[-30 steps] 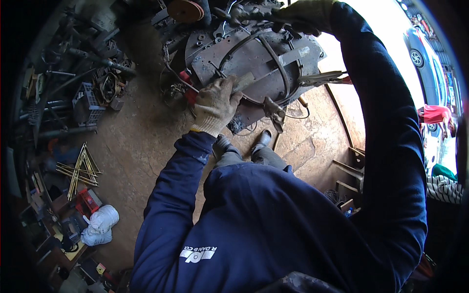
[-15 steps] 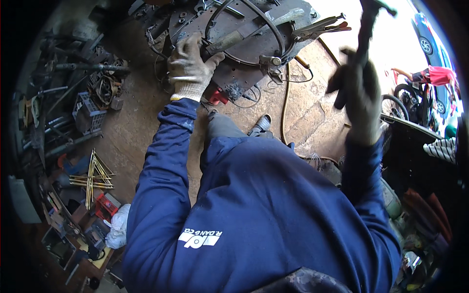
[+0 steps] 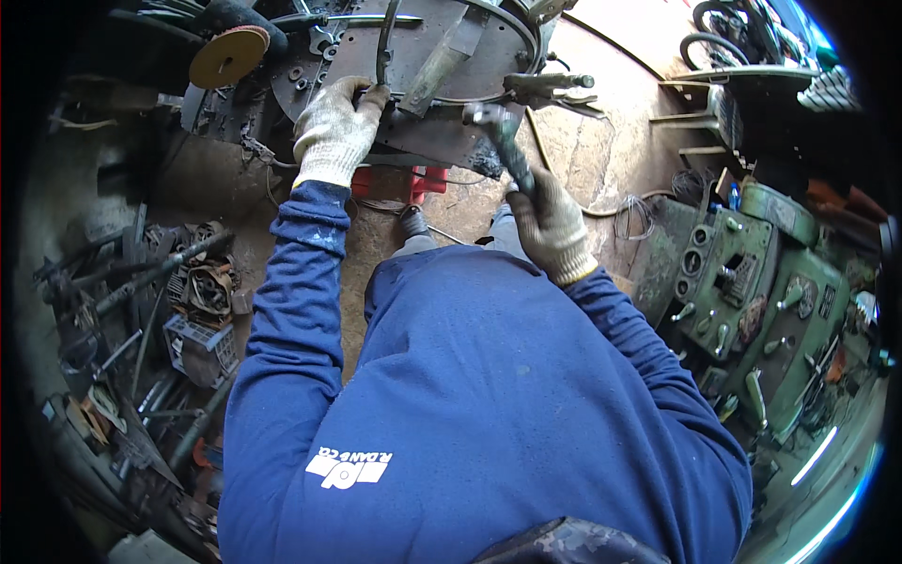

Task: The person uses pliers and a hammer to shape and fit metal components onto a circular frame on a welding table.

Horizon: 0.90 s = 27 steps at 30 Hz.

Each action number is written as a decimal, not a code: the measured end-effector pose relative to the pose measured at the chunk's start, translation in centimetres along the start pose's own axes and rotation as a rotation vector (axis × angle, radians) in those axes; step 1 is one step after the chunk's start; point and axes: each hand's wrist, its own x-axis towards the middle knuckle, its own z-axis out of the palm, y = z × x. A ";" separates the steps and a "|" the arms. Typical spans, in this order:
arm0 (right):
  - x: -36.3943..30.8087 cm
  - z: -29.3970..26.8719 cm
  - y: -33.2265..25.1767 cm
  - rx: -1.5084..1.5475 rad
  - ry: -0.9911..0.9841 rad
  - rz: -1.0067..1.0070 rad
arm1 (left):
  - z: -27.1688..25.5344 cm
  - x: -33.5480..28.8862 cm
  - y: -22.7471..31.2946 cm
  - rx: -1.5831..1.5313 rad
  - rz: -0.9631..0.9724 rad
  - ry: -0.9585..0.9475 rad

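Note:
My left hand [image 3: 336, 136], in a whitish work glove, is closed with its fingertips on the lower end of a dark curved metal strip [image 3: 385, 45]. That strip rises above a dark steel plate [image 3: 427, 136] with holes in it. My right hand [image 3: 554, 226], gloved too, is wrapped round the handle of a hammer [image 3: 512, 155]. The hammer's head hangs just off the plate's front right corner, apart from the strip. A flat worn bar [image 3: 442, 70] lies across the plate inside the curve. Locking pliers [image 3: 550, 85] sit at the plate's right edge.
A grinder with a tan disc [image 3: 228, 58] stands at the far left, near washers and a wrench [image 3: 322, 39]. Red metal parts [image 3: 427, 180] show under the plate. Scrap and a grey crate [image 3: 200, 346] lie left; a green machine [image 3: 733, 273] stands right.
My right hand has come down and inward with the hammer, from raised high on the right. My left hand now holds the strip's end. The whole view has swung to the right.

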 end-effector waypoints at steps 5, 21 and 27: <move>1.0 2.3 -1.3 -0.197 0.124 0.127 | -1.3 0.8 -0.4 -0.060 -0.001 -0.138; 1.6 2.1 -2.7 -0.476 -0.013 0.303 | -0.8 0.6 -0.2 -0.045 0.049 -0.090; 1.9 1.5 -6.1 -0.266 0.151 0.118 | -0.6 0.4 -0.7 0.026 0.027 -0.060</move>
